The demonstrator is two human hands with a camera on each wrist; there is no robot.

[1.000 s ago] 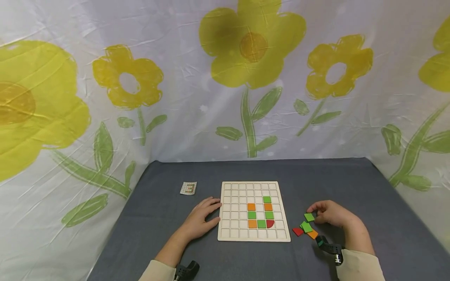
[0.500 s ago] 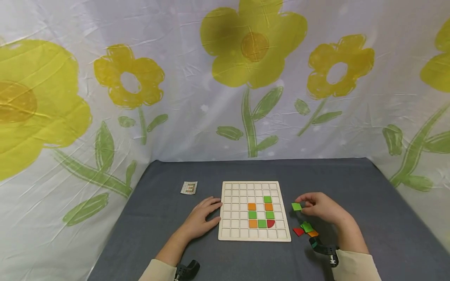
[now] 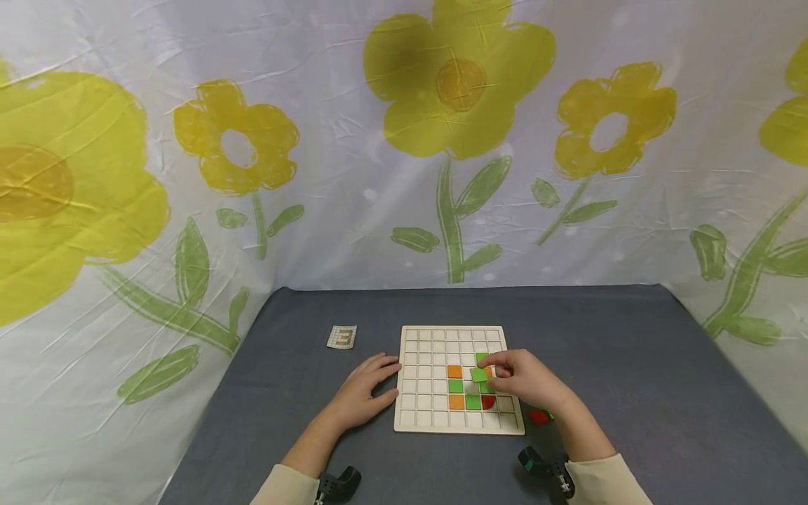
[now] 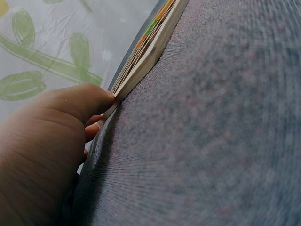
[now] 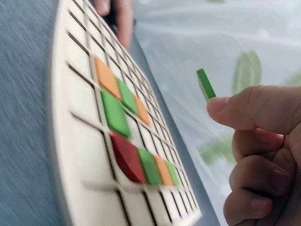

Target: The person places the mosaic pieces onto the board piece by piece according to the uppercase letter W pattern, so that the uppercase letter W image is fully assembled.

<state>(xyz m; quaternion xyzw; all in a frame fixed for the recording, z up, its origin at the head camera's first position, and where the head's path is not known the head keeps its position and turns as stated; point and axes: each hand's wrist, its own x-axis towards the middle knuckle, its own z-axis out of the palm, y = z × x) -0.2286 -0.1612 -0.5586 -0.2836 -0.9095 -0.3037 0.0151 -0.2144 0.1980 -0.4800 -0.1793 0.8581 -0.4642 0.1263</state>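
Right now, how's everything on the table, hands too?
Board, flat, partly filled
Held green tile, raised above the board
Right hand, pinching the held green tile
Left hand, touching the board's left edge
Curved red piece, set in the board
Loose red tile, beside the board
Card, printed side up

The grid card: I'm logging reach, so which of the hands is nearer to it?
Left. The left hand touches the left edge of the board, below and right of the card in the head view; the right hand is farther, over the board, pinching a green tile.
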